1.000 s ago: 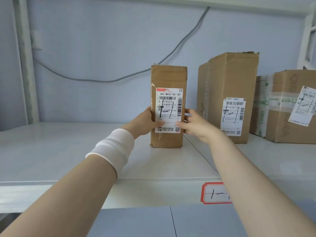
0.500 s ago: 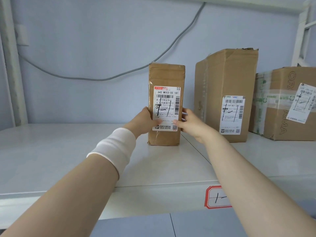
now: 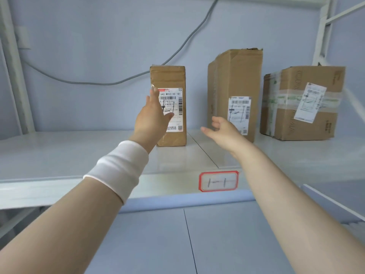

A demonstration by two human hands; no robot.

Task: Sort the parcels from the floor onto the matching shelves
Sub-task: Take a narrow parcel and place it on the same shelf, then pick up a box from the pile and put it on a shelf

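Note:
A narrow brown cardboard parcel (image 3: 171,78) with a white shipping label stands upright on the white shelf (image 3: 59,155). My left hand (image 3: 152,119), a white wristband on its wrist, is raised in front of the parcel's left side with fingers spread and holds nothing. My right hand (image 3: 221,131) hovers open to the right of the parcel, apart from it. A red-framed tag (image 3: 218,181) reading "1-1" is stuck on the shelf's front edge.
A taller cardboard box (image 3: 237,76) stands to the right of the parcel, and a taped box (image 3: 300,123) sits further right. A grey cable (image 3: 110,83) runs along the back wall. White shelf posts rise at both sides.
Both hands have let go of the narrow parcel and pulled back from it with fingers spread. The parcel stays upright on the shelf. My view has backed away and tilted slightly.

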